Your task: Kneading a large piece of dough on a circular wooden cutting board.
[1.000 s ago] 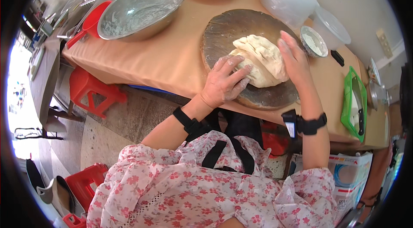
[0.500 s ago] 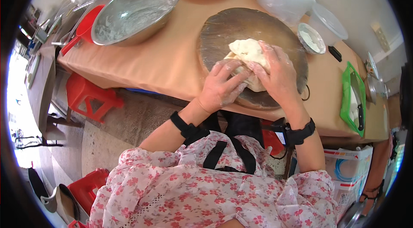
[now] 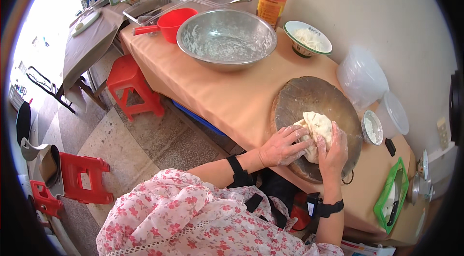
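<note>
Pale, floury lump of dough [image 3: 316,129] sits on the round dark wooden board [image 3: 309,96] atop the tan-clothed worktop [image 3: 227,96]. Left hand [image 3: 282,146] presses its spread fingers [image 3: 298,136] against the dough from nine o'clock; right hand [image 3: 332,150] cups it from five o'clock. Big steel mixing bowl [image 3: 226,38] stands well apart at eleven o'clock.

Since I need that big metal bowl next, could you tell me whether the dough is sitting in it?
No, the dough lies on the round wooden board under both hands, while the metal bowl holds only floury residue.
</note>
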